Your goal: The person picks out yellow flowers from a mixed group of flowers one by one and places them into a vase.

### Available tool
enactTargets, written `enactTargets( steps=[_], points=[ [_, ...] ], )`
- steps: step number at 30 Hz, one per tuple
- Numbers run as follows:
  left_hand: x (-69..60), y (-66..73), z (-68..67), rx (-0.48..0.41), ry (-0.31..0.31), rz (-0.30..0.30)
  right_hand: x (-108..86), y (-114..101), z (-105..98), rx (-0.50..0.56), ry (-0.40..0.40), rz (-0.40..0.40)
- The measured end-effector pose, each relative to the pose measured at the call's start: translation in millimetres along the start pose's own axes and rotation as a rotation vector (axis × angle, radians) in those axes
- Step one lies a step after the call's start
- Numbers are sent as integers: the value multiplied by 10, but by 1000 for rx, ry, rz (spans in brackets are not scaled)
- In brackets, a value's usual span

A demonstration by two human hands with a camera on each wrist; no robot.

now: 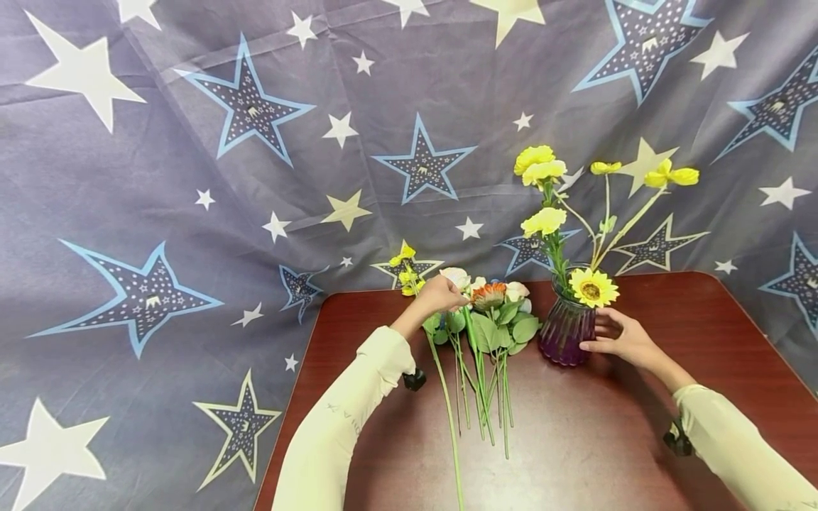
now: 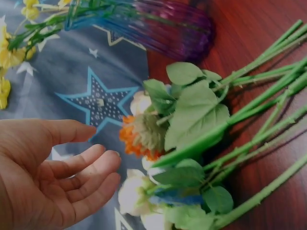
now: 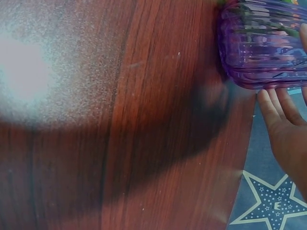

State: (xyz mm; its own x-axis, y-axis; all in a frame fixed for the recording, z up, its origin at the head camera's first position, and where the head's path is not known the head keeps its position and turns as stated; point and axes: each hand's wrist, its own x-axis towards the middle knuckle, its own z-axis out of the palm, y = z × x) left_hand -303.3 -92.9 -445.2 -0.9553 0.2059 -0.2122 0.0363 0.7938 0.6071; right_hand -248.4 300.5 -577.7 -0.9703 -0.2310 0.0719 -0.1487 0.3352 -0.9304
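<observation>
My left hand (image 1: 441, 294) hovers at the bloom end of a loose bunch of flowers, its fingers loosely bent and nothing between them in the left wrist view. Nearest to it are an orange flower (image 2: 139, 136) and a white bloom (image 2: 132, 191). My right hand (image 1: 629, 341) holds the side of a ribbed glass vase (image 1: 565, 337), thumb on the near side and fingers partly hidden behind it. The vase stands upright, purple at its base. In it are a sunflower (image 1: 593, 287), yellow carnations (image 1: 543, 221) and thin-stemmed yellow blooms (image 1: 671, 175).
Several green stems (image 1: 505, 404) point toward the near side of the reddish-brown table (image 1: 575, 440). A long stem with small yellow flowers (image 1: 409, 273) lies left of the bunch. Behind the table hangs a grey cloth with stars (image 1: 422, 85).
</observation>
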Motion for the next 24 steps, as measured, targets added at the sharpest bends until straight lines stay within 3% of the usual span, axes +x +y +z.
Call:
enactTargets(
  steps=[6,12,18,24],
  points=[
    [12,-222,11,-107,-64,-105,-9,-34,-13,-42,1,0],
    [44,-459,95,-115,-92,-245,-10,-56,-13,-39,-20,16],
    [32,-610,182,-67,-85,-271,-2,-57,-21,7,-35,6],
    [13,-651,256,-53,-54,-316,16,-70,-30,17,-34,-5]
  ],
)
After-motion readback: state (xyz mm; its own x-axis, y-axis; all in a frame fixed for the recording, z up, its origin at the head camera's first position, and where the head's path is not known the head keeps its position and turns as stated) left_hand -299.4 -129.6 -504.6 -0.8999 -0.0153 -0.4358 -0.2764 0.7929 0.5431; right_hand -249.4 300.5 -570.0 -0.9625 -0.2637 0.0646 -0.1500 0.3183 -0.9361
